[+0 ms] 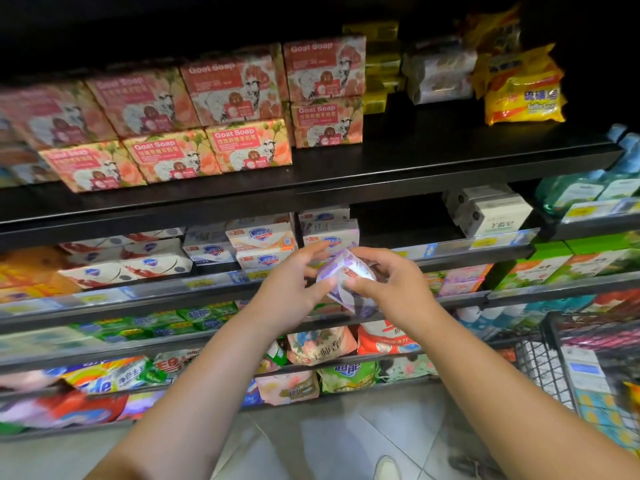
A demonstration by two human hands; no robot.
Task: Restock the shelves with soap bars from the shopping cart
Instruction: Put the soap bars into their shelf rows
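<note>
Hands meet at the middle of the frame: the left hand (294,289) and right hand (391,285) each grip one side of a purple soap bar (346,280).

The soap bar (348,284) shows only in part: fingers of the left hand (294,289) cover its left edge and those of the right hand (391,285) cover its right side, and its print is too blurred to read. The pink boxes (52,116) at the far left of the top shelf are smeared with blur, as are the bags (86,379) low on the left. The price tags (199,283) cannot be read. The shopping cart (540,365) is cut off by the right edge, a shoe (388,467) by the bottom edge.
</note>
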